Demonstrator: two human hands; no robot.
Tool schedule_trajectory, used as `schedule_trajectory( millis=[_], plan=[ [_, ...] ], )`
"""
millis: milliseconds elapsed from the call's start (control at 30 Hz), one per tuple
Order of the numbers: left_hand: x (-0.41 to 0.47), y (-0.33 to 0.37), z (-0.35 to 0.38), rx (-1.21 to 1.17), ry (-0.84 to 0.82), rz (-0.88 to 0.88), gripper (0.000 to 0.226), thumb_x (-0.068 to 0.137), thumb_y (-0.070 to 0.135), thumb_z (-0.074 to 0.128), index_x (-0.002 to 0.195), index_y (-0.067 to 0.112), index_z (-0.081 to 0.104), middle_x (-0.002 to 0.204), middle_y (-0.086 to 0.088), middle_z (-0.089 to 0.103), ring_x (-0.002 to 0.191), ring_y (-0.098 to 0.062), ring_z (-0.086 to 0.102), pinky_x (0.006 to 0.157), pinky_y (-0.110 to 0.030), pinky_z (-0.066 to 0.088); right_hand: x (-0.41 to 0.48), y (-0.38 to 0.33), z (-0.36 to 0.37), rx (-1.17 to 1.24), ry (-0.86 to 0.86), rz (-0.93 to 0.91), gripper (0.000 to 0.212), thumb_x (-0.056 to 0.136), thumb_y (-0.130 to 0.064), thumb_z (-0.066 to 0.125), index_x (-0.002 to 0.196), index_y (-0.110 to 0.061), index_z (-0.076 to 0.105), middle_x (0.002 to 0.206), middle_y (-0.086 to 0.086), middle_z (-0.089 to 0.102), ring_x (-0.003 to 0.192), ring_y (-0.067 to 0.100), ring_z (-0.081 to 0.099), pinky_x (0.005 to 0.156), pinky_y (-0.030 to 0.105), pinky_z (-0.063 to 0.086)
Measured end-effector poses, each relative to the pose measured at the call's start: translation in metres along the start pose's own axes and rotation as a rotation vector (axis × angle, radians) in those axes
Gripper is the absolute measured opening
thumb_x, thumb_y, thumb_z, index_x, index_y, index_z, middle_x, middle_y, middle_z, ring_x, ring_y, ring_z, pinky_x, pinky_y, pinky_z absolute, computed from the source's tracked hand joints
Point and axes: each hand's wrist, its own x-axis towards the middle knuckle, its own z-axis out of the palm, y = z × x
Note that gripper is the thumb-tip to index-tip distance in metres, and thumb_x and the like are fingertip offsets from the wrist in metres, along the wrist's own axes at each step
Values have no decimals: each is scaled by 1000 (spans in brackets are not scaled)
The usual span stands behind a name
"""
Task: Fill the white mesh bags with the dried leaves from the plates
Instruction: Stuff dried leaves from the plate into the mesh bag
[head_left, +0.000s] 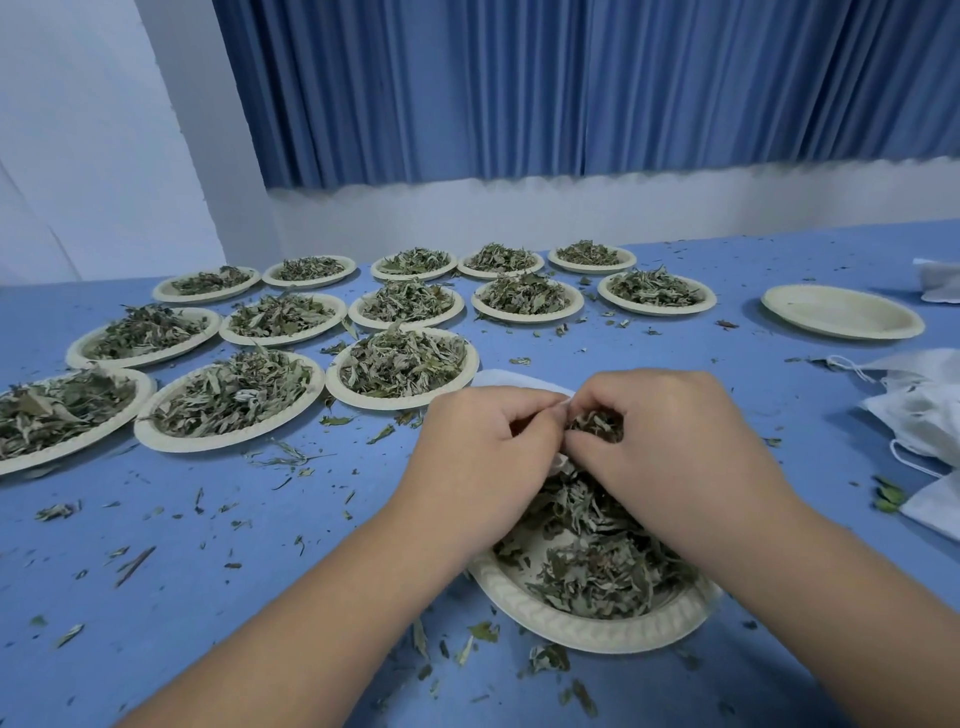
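While the left grip (483, 441) pinches the white mesh bag (498, 376), the right grip (670, 441) clutches dried leaves (597, 426) above the plate (571, 631).

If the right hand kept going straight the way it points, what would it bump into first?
Probably the left hand, close in front of it at the bag. The right hand, holding leaves, points ahead and left; beyond lies a full plate, though depth is unclear.

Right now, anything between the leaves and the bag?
Nothing visible. The left hand holds the white mesh bag above the near plate; the right hand pinches dried leaves at its mouth.
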Motion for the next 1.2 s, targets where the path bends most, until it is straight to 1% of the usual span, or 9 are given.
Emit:
schedule_trajectory(
  millis=[100, 200, 367, 533, 633, 733, 833, 1000, 1200],
  plan=[
    [1, -1, -2, 24, 13, 8, 21, 92, 18, 59, 81, 21, 76, 71, -5, 70, 75, -24, 66, 70, -42, 57, 1, 2, -3, 124, -42, 8, 7, 75, -33, 71, 82, -32, 72, 67, -13, 65, 73, 5, 56, 63, 17, 42],
    [0, 2, -6, 43, 41, 2, 23, 90, 17, 61, 81, 28, 78, 69, 3, 72, 65, -11, 64, 61, -27, 53, 3, 5, -5, 225, -70, 38, 10, 71, -32, 75, 74, -35, 66, 67, -17, 63, 76, -2, 54, 68, 13, 40],
    [-4, 7, -3, 29, -28, 5, 21, 91, 17, 59, 78, 12, 75, 68, -14, 66, 65, -28, 58, 66, -47, 54, 3, 5, 4, 212, 11, 53, 21, 70, -23, 77, 65, -28, 58, 62, -11, 60, 70, 3, 53, 62, 21, 42],
    [-4, 7, -3, -8, -42, -6, 19, 91, 18, 60, 83, 20, 77, 73, -16, 68, 76, -35, 63, 70, -50, 55, 4, 5, 7, 202, 32, 50, 26, 68, -20, 75, 64, -29, 50, 64, -11, 54, 69, -4, 49, 60, 12, 38],
    [-3, 3, -4, 29, -6, -6, 20, 90, 19, 60, 81, 21, 78, 72, -10, 71, 73, -30, 64, 66, -45, 55, 6, 7, -2, 300, -94, 55, 21, 62, -33, 77, 68, -32, 57, 68, -15, 59, 68, -4, 53, 62, 10, 40],
    [-1, -1, -7, 63, 36, -26, 22, 89, 19, 61, 82, 31, 78, 62, 5, 70, 56, -9, 59, 55, -25, 48, 8, 11, -15, 449, -348, 112, 37, 51, -48, 77, 85, -38, 63, 83, -15, 65, 70, -1, 58, 70, 19, 49],
    [0, -3, -10, 70, 43, -22, 22, 90, 23, 61, 80, 36, 76, 53, 4, 62, 47, -3, 45, 48, -18, 37, 7, 14, -21, 543, -472, 110, 34, 66, -27, 82, 93, -39, 65, 82, -22, 66, 61, -3, 57, 65, 17, 48],
    [0, -3, -11, -1, 48, -55, 18, 90, 23, 62, 87, 30, 78, 57, 18, 66, 49, 7, 52, 50, -7, 36, 9, 13, -15, 474, -244, 88, 26, 71, -9, 81, 77, -28, 64, 70, -12, 66, 53, -2, 56, 54, 11, 43],
    [-1, -2, -10, 16, 30, -33, 19, 90, 25, 63, 83, 36, 77, 67, 7, 72, 60, -6, 60, 60, -29, 51, 8, 10, -8, 352, -113, -16, 20, 68, -18, 82, 64, -30, 66, 67, -20, 66, 66, 0, 62, 63, 11, 46]
  ],
)
